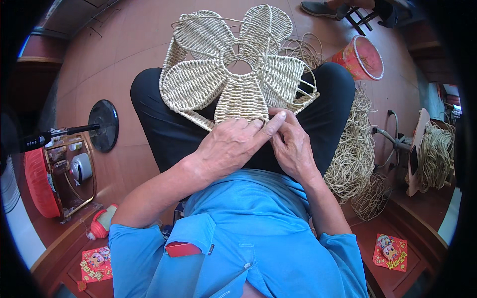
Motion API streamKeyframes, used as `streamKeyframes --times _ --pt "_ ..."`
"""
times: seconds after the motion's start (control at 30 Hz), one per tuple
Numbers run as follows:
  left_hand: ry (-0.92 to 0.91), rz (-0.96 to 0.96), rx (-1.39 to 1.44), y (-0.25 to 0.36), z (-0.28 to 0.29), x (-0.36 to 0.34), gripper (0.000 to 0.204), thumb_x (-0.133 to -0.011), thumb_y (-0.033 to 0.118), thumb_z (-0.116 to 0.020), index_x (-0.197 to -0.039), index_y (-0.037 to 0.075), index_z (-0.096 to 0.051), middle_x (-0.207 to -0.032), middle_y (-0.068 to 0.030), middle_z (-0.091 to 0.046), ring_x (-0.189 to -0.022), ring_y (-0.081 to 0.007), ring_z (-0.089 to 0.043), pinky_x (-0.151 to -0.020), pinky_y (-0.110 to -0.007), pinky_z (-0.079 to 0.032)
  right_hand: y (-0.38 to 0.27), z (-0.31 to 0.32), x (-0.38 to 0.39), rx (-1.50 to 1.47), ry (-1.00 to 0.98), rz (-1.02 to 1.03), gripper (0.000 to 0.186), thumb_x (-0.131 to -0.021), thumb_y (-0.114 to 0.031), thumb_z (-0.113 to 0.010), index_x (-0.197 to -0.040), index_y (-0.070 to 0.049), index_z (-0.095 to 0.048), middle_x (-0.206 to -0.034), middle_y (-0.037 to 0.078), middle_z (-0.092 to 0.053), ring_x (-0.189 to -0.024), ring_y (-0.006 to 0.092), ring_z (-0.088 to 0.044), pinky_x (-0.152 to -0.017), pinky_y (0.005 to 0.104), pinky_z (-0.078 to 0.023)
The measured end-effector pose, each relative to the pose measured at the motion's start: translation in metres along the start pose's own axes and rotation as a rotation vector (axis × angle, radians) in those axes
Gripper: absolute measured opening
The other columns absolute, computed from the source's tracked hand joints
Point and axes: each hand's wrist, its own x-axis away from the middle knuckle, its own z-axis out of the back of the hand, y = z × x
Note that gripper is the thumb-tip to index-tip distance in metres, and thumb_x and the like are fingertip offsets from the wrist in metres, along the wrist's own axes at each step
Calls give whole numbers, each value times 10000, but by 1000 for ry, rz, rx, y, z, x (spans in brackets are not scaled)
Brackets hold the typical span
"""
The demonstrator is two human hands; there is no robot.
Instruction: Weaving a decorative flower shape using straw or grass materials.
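A woven flower-shaped piece of pale twisted cord (191,84) rests across my knees, its broad petals set around a round central hole. A wire-and-cord frame shows along its left side and between the petals. My left hand (231,144) is closed over the near petal's lower edge, fingers curled and thumb stretched to the right. Right beside it, my right hand (293,146) is pinched at that petal's right corner, touching the left thumb. Whatever sits between the right fingertips is hidden. On the right petal, several bare struts (307,84) stick out without weaving.
Loose cord (353,149) lies heaped right of my leg, near a red bucket (358,57). A hank of cord (435,154) hangs at the far right. At left are a round black stand base (104,125) and a red-rimmed fan (42,176). Another person's shoe (323,10) shows at the top.
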Motion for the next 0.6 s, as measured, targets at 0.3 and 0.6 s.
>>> streamKeyframes --times 0.3,0.6 --pt "-41 48 41 -1 2 -8 783 -1005 44 -628 -1739 152 -378 -1046 -130 -609 -868 -282 -720 -763 -420 -619 4 -1 0 -42 -68 -84 265 -1049 -124 -624 -1237 23 -739 -1330 170 -698 -1116 395 -736 -955 466 -591" --pt "74 157 229 -26 31 33 112 -1010 108 -756 -1060 51 -674 -892 -106 -678 -790 -309 -723 -692 -419 -572 -14 -9 7 60 145 -48 171 -908 -21 -756 -1074 -58 -746 -1152 111 -721 -926 302 -749 -791 411 -608"
